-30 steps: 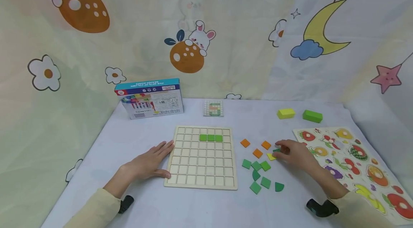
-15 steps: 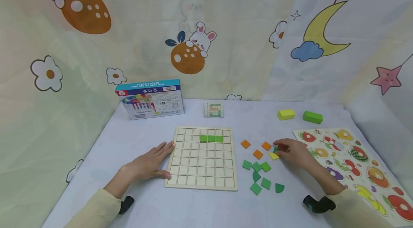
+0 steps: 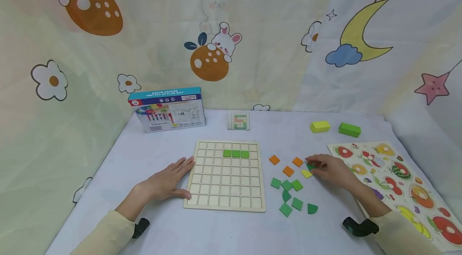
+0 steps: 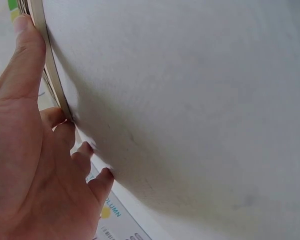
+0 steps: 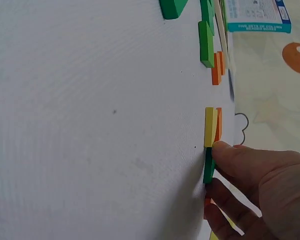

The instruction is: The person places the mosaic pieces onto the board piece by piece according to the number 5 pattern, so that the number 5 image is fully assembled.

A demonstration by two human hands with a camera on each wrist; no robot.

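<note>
It looked like a child's play corner at home or in a nursery. Cartoon curtains (image 3: 231,38) printed with rabbits, flowers, a moon and a star hung behind and beside the desk (image 3: 223,231), which was covered in a pale cloth. On it, everything was a toy: a wooden grid board (image 3: 225,191) at the middle, loose coloured tiles (image 3: 290,191) just right of the board, a fruit peg puzzle (image 3: 397,183) further right, a bead-set box (image 3: 167,109) behind the board to its left, a small pattern card (image 3: 238,121) behind it, and two blocks (image 3: 333,128) behind the puzzle.
</note>
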